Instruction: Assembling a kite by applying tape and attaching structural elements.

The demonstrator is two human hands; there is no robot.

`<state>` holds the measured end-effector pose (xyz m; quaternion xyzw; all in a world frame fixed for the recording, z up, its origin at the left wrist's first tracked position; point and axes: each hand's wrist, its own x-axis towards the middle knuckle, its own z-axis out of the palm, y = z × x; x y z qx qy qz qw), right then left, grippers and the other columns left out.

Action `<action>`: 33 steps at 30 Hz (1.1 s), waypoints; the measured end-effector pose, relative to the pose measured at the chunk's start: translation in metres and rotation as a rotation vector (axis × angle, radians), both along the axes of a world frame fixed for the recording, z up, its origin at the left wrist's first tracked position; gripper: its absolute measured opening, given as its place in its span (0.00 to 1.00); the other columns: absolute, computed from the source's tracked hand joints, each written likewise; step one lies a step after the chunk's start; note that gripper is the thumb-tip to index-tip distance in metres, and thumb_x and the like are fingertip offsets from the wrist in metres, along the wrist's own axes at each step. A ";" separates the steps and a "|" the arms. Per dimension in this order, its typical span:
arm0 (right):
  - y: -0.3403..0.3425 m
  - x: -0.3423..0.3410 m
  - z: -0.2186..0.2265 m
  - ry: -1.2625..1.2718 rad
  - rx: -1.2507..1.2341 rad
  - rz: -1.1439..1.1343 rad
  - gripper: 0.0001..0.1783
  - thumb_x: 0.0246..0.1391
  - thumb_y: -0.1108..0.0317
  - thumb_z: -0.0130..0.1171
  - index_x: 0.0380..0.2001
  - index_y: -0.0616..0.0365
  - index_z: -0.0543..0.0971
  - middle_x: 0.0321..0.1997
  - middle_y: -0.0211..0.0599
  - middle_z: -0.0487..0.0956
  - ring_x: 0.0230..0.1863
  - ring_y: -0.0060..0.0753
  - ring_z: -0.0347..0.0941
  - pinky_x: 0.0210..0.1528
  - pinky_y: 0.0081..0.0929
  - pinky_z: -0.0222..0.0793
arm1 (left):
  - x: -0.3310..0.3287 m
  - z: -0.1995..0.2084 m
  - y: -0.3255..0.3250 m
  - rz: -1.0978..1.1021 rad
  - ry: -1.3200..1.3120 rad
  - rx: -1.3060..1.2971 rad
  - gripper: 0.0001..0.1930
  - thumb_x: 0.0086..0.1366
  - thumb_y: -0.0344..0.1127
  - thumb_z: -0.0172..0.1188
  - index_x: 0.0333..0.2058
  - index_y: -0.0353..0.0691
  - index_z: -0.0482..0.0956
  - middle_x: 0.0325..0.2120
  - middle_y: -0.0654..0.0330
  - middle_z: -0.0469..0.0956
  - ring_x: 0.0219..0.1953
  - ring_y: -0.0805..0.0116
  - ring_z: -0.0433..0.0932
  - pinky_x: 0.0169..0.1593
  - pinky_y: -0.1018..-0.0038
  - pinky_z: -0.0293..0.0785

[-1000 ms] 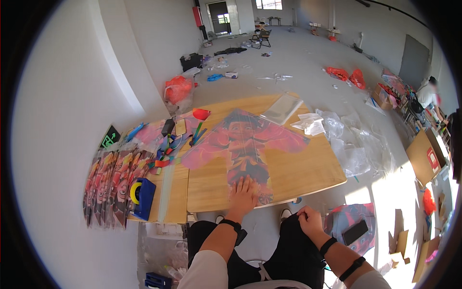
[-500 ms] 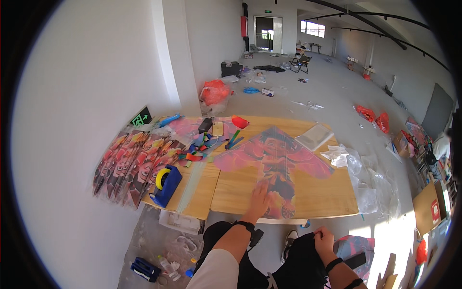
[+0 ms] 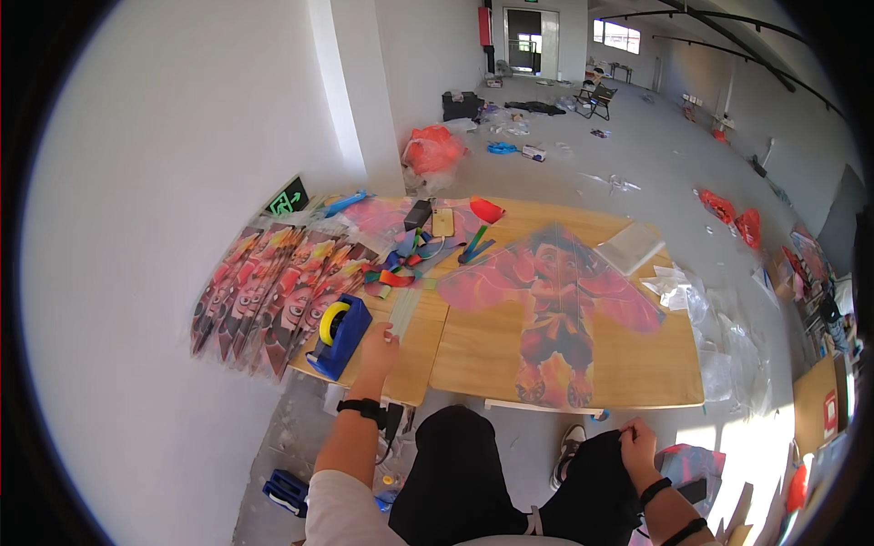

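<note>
My left hand (image 3: 380, 348) is over the left tabletop with its fingers curled at the lower end of some pale green strips (image 3: 406, 308). Anything pinched in them is too small to make out. Just left of that hand stands a blue tape dispenser (image 3: 346, 338) with a yellow roll (image 3: 333, 322). A colourful, figure-printed kite sheet (image 3: 555, 291) lies spread flat on the right tabletop, touched by neither hand. My right hand (image 3: 639, 442) rests on my black trouser leg (image 3: 592, 482), fingers closed; what they grip, if anything, is hidden.
Several folded, bagged printed kites (image 3: 282, 300) cover the table's left end. Coloured ribbons (image 3: 405, 264), a phone (image 3: 442, 222) and a black box (image 3: 418, 215) lie behind. A clear plastic sleeve (image 3: 630, 247) sits at the far right; crumpled plastic (image 3: 724, 337) is beyond the table's right edge.
My left hand has left the kite sheet and moved left to the pale strips beside the tape dispenser. My right hand stays on my leg. The whole view has shifted slightly.
</note>
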<state>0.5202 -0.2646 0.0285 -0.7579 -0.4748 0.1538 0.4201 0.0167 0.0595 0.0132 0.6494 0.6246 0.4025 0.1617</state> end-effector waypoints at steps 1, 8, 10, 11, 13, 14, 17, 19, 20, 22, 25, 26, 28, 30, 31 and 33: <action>0.003 -0.001 -0.001 0.003 -0.004 -0.007 0.06 0.55 0.79 0.52 0.28 0.60 0.78 0.20 0.39 0.78 0.23 0.32 0.78 0.30 0.29 0.72 | -0.017 -0.004 -0.007 -0.039 0.050 0.009 0.17 0.58 0.31 0.66 0.47 0.36 0.79 0.32 0.52 0.81 0.34 0.54 0.81 0.39 0.62 0.78; 0.010 -0.009 -0.003 -0.030 -0.032 0.050 0.06 0.54 0.80 0.52 0.28 0.61 0.78 0.20 0.37 0.78 0.23 0.28 0.76 0.28 0.26 0.69 | -0.049 -0.010 -0.052 -0.127 0.073 0.024 0.15 0.58 0.28 0.65 0.45 0.36 0.81 0.35 0.52 0.82 0.36 0.58 0.83 0.39 0.68 0.79; 0.010 -0.011 -0.003 -0.028 -0.052 0.051 0.06 0.54 0.80 0.52 0.28 0.61 0.77 0.20 0.37 0.78 0.23 0.28 0.76 0.28 0.26 0.69 | -0.045 -0.006 -0.057 -0.137 0.033 -0.003 0.16 0.59 0.28 0.65 0.46 0.36 0.81 0.35 0.53 0.82 0.36 0.59 0.82 0.39 0.68 0.79; 0.010 -0.012 -0.003 -0.029 -0.045 0.058 0.06 0.54 0.80 0.52 0.28 0.60 0.77 0.20 0.37 0.78 0.23 0.28 0.76 0.29 0.26 0.69 | -0.043 -0.003 -0.059 -0.139 -0.009 -0.026 0.16 0.59 0.28 0.64 0.48 0.37 0.81 0.35 0.53 0.82 0.36 0.60 0.82 0.38 0.69 0.79; 0.010 -0.012 -0.003 -0.026 -0.036 0.065 0.06 0.54 0.80 0.52 0.28 0.60 0.78 0.20 0.37 0.78 0.24 0.28 0.76 0.29 0.26 0.69 | -0.038 -0.002 -0.056 -0.162 -0.003 -0.004 0.16 0.60 0.28 0.64 0.47 0.36 0.80 0.35 0.53 0.81 0.34 0.60 0.82 0.38 0.69 0.79; 0.010 -0.012 -0.003 -0.035 -0.038 0.054 0.07 0.55 0.79 0.52 0.28 0.59 0.78 0.20 0.38 0.78 0.23 0.30 0.76 0.29 0.28 0.70 | -0.035 -0.001 -0.053 -0.186 -0.002 0.017 0.15 0.60 0.29 0.65 0.47 0.36 0.80 0.36 0.52 0.81 0.33 0.59 0.82 0.38 0.68 0.79; 0.008 -0.011 -0.005 -0.031 -0.035 0.037 0.07 0.55 0.78 0.52 0.28 0.58 0.79 0.20 0.39 0.78 0.23 0.33 0.77 0.30 0.30 0.71 | -0.022 0.004 -0.036 -0.201 -0.026 -0.053 0.18 0.62 0.31 0.64 0.51 0.37 0.78 0.36 0.53 0.82 0.32 0.60 0.82 0.38 0.68 0.79; 0.009 -0.010 -0.006 -0.019 -0.032 0.026 0.07 0.55 0.78 0.52 0.28 0.59 0.79 0.20 0.39 0.78 0.23 0.33 0.77 0.29 0.30 0.71 | -0.011 0.011 -0.020 -0.204 -0.041 -0.111 0.19 0.62 0.32 0.64 0.53 0.38 0.77 0.36 0.53 0.82 0.32 0.60 0.82 0.38 0.67 0.78; 0.007 -0.013 -0.003 -0.018 -0.052 0.018 0.07 0.55 0.78 0.52 0.28 0.59 0.79 0.20 0.39 0.78 0.23 0.32 0.77 0.29 0.29 0.71 | -0.004 0.013 -0.010 -0.207 -0.056 -0.174 0.21 0.63 0.33 0.64 0.54 0.38 0.75 0.36 0.53 0.82 0.32 0.60 0.82 0.38 0.67 0.78; 0.005 -0.016 -0.002 -0.012 -0.081 0.010 0.07 0.55 0.79 0.52 0.28 0.59 0.79 0.20 0.39 0.78 0.23 0.32 0.77 0.29 0.29 0.71 | 0.005 0.015 0.013 -0.200 -0.053 -0.213 0.20 0.63 0.33 0.63 0.54 0.38 0.76 0.35 0.54 0.82 0.33 0.61 0.81 0.38 0.68 0.77; 0.005 -0.012 -0.003 -0.001 -0.097 0.013 0.07 0.54 0.79 0.51 0.28 0.59 0.78 0.20 0.39 0.78 0.23 0.31 0.77 0.29 0.28 0.70 | 0.028 0.013 0.046 -0.207 0.011 -0.240 0.21 0.63 0.32 0.62 0.54 0.38 0.75 0.35 0.53 0.81 0.36 0.58 0.81 0.41 0.65 0.76; 0.006 -0.011 -0.003 -0.011 -0.096 0.018 0.07 0.55 0.79 0.51 0.27 0.59 0.78 0.20 0.38 0.78 0.23 0.30 0.77 0.28 0.28 0.70 | 0.031 0.011 0.058 -0.214 0.074 -0.223 0.22 0.63 0.32 0.62 0.55 0.38 0.74 0.36 0.51 0.80 0.39 0.54 0.81 0.43 0.62 0.76; 0.007 -0.012 -0.003 -0.019 -0.101 0.026 0.07 0.55 0.79 0.51 0.27 0.59 0.78 0.20 0.38 0.78 0.23 0.30 0.77 0.28 0.27 0.70 | 0.033 0.006 0.081 -0.185 0.116 -0.163 0.21 0.61 0.32 0.63 0.54 0.38 0.74 0.36 0.50 0.79 0.41 0.52 0.80 0.44 0.60 0.75; 0.006 -0.010 -0.002 -0.047 -0.120 0.010 0.07 0.55 0.80 0.51 0.27 0.59 0.78 0.20 0.38 0.78 0.22 0.29 0.76 0.28 0.26 0.70 | 0.044 0.005 0.104 -0.169 0.150 -0.102 0.20 0.60 0.31 0.63 0.52 0.37 0.75 0.37 0.50 0.78 0.42 0.51 0.79 0.45 0.59 0.75; 0.007 -0.008 -0.001 -0.050 -0.128 0.005 0.07 0.55 0.80 0.51 0.27 0.59 0.78 0.20 0.38 0.78 0.22 0.29 0.76 0.28 0.26 0.70 | 0.049 0.008 0.115 -0.161 0.150 -0.056 0.19 0.59 0.31 0.65 0.50 0.38 0.76 0.37 0.50 0.77 0.43 0.50 0.78 0.45 0.58 0.74; 0.008 -0.009 -0.002 -0.002 -0.110 -0.014 0.07 0.54 0.80 0.52 0.27 0.59 0.78 0.19 0.37 0.77 0.22 0.29 0.77 0.27 0.26 0.69 | 0.046 0.005 0.131 -0.153 0.154 -0.018 0.19 0.58 0.30 0.66 0.48 0.38 0.77 0.38 0.50 0.76 0.43 0.48 0.77 0.44 0.58 0.74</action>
